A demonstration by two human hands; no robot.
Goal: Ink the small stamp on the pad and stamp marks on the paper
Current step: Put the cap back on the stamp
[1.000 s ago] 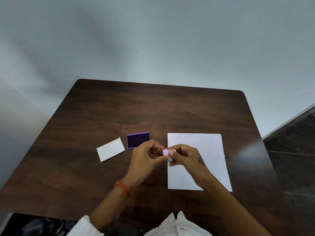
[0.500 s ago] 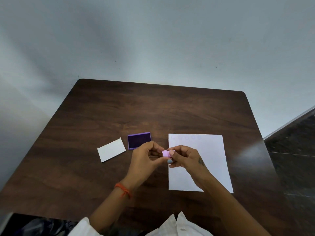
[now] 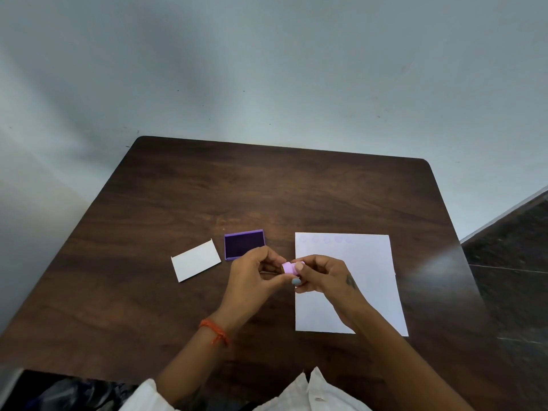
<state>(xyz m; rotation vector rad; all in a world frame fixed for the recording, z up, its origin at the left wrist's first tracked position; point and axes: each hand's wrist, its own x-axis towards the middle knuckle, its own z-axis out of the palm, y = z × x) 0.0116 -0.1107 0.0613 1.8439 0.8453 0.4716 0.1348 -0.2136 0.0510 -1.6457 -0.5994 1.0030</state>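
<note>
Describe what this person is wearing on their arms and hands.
The left hand has an orange thread band tied at the wrist and pale blue polish on the thumbnail. The right hand has a small dark mark, perhaps a tattoo, near the wrist. Both forearms are bare, with white cloth near the left elbow.

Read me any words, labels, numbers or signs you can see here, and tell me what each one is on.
No readable text anywhere.
White sheet of paper: a row of faint round stamp marks along its far edge, too pale to read.
Small white card: blank.
Open purple ink pad: no label visible.
Small pink stamp: no lettering visible.
</note>
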